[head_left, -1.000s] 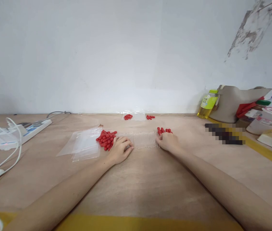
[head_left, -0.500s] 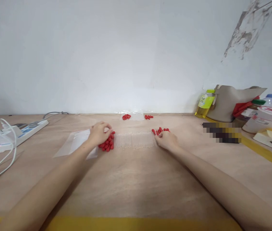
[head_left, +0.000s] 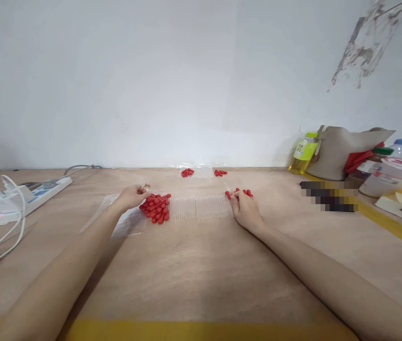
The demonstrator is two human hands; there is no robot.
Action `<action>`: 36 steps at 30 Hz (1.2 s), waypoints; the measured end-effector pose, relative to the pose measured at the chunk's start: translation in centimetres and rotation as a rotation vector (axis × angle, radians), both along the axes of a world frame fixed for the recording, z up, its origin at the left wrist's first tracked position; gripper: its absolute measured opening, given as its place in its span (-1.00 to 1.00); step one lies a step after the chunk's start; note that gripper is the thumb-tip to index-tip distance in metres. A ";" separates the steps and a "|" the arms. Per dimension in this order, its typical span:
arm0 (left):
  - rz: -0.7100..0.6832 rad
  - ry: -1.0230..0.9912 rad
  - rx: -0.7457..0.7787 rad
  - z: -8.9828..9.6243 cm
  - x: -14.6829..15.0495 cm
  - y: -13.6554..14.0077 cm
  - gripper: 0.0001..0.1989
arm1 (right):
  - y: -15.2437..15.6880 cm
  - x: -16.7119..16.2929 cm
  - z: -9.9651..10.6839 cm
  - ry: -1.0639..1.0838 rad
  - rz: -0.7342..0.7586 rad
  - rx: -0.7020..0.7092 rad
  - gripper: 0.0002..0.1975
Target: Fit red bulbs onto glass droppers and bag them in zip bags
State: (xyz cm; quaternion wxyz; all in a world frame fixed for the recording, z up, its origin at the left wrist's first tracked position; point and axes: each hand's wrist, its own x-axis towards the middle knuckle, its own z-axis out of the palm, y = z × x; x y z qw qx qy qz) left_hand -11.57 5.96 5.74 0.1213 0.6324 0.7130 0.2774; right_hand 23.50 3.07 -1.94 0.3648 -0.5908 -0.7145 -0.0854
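Note:
My left hand [head_left: 134,196] is closed in a pinch at the left edge of a pile of red rubber bulbs [head_left: 155,208]. A thin, pale, clear tube seems to stick out from its fingertips above the pile. My right hand [head_left: 246,210] pinches a thin clear tube [head_left: 227,187] that points up and left. Behind its fingers lie several more red bulbs [head_left: 247,192], partly hidden. Between my hands, thin clear tubes [head_left: 182,208] lie side by side in two neat groups.
Small red pieces [head_left: 187,173] lie on clear plastic bags by the wall. A clear bag [head_left: 126,222] lies under my left wrist. At left is a power strip [head_left: 50,192] with cables. At right stand a yellow bottle [head_left: 302,154], a grey bag [head_left: 332,154] and a cup [head_left: 388,177].
My left hand has pulled back leftward off the red pile, uncovering more bulbs. My right hand has shifted slightly, and the tube in it now shows above its fingers.

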 end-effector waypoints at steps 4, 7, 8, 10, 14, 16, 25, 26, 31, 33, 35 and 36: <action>0.012 -0.041 0.015 -0.4 0.1 0.2 -0.86 | -0.1 -0.2 -0.3 -0.014 0.076 0.035 -0.80; 0.009 -0.058 0.035 -0.7 0.0 0.4 -0.85 | -0.4 -0.4 -0.1 -0.029 0.092 0.048 -0.81; 0.003 -0.061 0.043 -0.7 0.0 0.5 -0.84 | -0.5 -0.5 0.0 -0.026 0.094 0.050 -0.82; -0.007 -0.063 0.064 -0.6 -0.2 0.6 -0.83 | -0.6 -0.5 0.1 -0.007 0.100 0.045 -0.82; 0.045 0.039 0.155 0.3 -0.2 0.3 -0.84 | -0.4 -0.4 0.1 0.041 0.128 0.024 -0.84; 0.128 0.119 0.303 0.8 0.5 -0.1 -0.82 | -0.3 -0.3 0.0 0.072 0.145 0.021 -0.84; -0.494 0.149 0.562 -3.7 9.8 -4.2 -0.83 | -1.0 -0.5 0.2 0.010 0.360 0.071 -0.83; -0.572 0.161 0.547 -4.5 10.6 -4.6 -0.79 | -1.2 -0.6 0.2 -0.020 0.385 0.090 -0.79; -0.678 0.152 0.513 -6.5 11.6 -5.3 -0.75 | -2.0 -1.2 0.1 -0.158 0.475 0.161 -0.66; -0.676 0.151 0.537 -6.7 11.4 -5.1 -0.76 | -2.1 -1.4 0.1 -0.178 0.493 0.166 -0.65; -0.663 0.156 0.542 -6.7 11.3 -4.9 -0.76 | -2.0 -1.5 0.0 -0.193 0.509 0.168 -0.66; -0.661 0.161 0.542 -6.7 11.2 -4.9 -0.77 | -2.0 -1.5 0.0 -0.200 0.514 0.170 -0.66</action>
